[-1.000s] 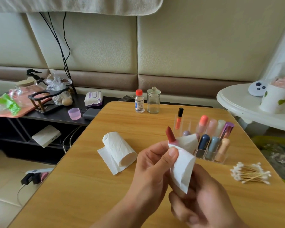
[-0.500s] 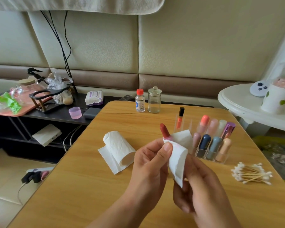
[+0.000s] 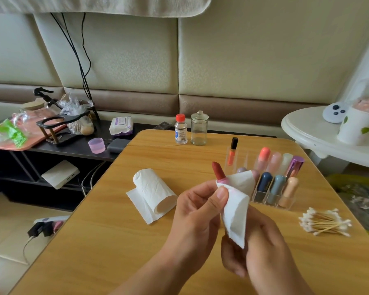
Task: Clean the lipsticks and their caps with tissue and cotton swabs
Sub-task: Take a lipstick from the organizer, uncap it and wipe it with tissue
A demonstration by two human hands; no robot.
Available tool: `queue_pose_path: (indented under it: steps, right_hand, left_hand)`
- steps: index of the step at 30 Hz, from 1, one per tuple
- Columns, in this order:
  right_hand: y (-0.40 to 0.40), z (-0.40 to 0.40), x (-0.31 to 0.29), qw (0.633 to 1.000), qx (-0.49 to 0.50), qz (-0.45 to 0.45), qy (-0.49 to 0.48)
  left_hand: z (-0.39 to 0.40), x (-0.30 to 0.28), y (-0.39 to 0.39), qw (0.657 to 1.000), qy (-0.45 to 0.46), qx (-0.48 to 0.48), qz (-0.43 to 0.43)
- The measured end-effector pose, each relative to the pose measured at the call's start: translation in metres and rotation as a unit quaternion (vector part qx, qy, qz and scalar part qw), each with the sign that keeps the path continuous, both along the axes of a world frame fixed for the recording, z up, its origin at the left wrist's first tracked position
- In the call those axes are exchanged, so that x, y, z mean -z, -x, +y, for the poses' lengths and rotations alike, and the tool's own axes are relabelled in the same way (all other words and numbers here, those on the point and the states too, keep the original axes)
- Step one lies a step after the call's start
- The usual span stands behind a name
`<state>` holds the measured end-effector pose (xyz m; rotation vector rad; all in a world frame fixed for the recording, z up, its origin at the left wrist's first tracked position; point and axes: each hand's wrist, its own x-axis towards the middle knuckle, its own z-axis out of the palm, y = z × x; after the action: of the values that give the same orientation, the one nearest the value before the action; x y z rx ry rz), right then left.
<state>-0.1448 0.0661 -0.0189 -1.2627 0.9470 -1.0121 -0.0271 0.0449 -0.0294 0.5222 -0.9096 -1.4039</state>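
While your left hand [image 3: 197, 211] curls around the tissue [image 3: 235, 206], its thumb presses the white sheet against the lipstick [image 3: 218, 170] inside. The red tip pokes out just above your left thumb and leans a little to the left. The tissue wraps the lower part of the lipstick and hangs down between your two hands. Your right hand [image 3: 262, 248] sits lower, with its fingers curled under the hanging end of the tissue. You cannot tell just what those right fingers hold, because the tissue hides the bottom of the lipstick.

Left of your left fingers lies the roll [image 3: 152, 191] on the table [image 3: 119, 252], on its side with a loose sheet under it. Just behind the tissue, past your fingertips, stands the clear rack [image 3: 273, 199] with more lipsticks upright in it. Right of your right hand, well apart, lies a pile of swabs [image 3: 324, 223]. Far past your fingers, near the back edge of the table, a small bottle [image 3: 180, 129] with a red cap stands beside a glass jar [image 3: 199, 128].
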Motion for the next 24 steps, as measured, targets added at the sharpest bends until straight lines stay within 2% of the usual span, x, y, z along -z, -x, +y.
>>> queue_pose_path:
  steps: [2, 3, 4, 7, 9, 10, 12, 14, 16, 18, 20, 21, 22, 24]
  right_hand:
    - [0.003, -0.002, -0.006, 0.977, -0.062, -0.135, -0.152]
    - [0.003, -0.002, -0.010, 0.961, -0.084, -0.180, -0.195]
    - [0.003, -0.003, -0.012, 0.959, -0.092, -0.184, -0.197]
    - [0.005, -0.008, -0.005, 0.996, -0.003, -0.062, -0.056]
    - [0.002, -0.006, -0.002, 0.999, 0.025, -0.021, 0.027]
    - [0.001, -0.005, -0.003, 0.999, 0.022, -0.009, 0.037]
    - [0.002, -0.004, -0.001, 1.000, 0.004, -0.018, -0.019]
    - [0.006, -0.002, -0.005, 0.987, -0.033, -0.104, -0.116]
    - [0.006, -0.002, -0.011, 0.977, -0.048, -0.148, -0.147]
    - [0.007, -0.003, -0.006, 0.991, -0.036, -0.090, -0.093]
    - [0.004, -0.004, -0.002, 1.000, 0.011, -0.007, 0.016]
    - [0.003, -0.003, -0.001, 0.998, 0.029, 0.002, 0.054]
    - [0.002, -0.003, -0.001, 0.997, 0.031, 0.001, 0.068]
    - [0.003, -0.004, 0.000, 1.000, -0.004, -0.015, 0.021]
  left_hand:
    - [0.000, 0.001, -0.001, 1.000, -0.006, 0.011, 0.002]
    - [-0.001, 0.002, -0.001, 1.000, -0.008, 0.009, 0.006]
    - [-0.001, 0.002, -0.002, 1.000, -0.007, 0.005, 0.007]
    - [-0.004, 0.002, -0.003, 1.000, 0.000, -0.009, 0.012]
    - [-0.004, 0.004, -0.003, 1.000, -0.003, -0.013, 0.008]
    - [-0.004, 0.004, -0.002, 1.000, -0.004, -0.012, 0.002]
    - [-0.004, 0.004, -0.002, 1.000, -0.004, -0.005, -0.005]
    - [-0.003, 0.003, -0.001, 1.000, 0.000, 0.006, -0.003]
    - [-0.003, 0.002, -0.001, 1.000, 0.000, 0.012, 0.007]
    - [-0.004, 0.002, -0.002, 1.000, -0.008, 0.011, 0.017]
    - [-0.004, 0.002, -0.001, 1.000, -0.015, 0.003, 0.023]
    - [-0.004, 0.002, -0.001, 1.000, -0.017, 0.001, 0.023]
    - [-0.004, 0.002, -0.001, 1.000, -0.018, -0.001, 0.021]
    - [-0.004, 0.002, -0.001, 1.000, -0.020, 0.004, 0.018]
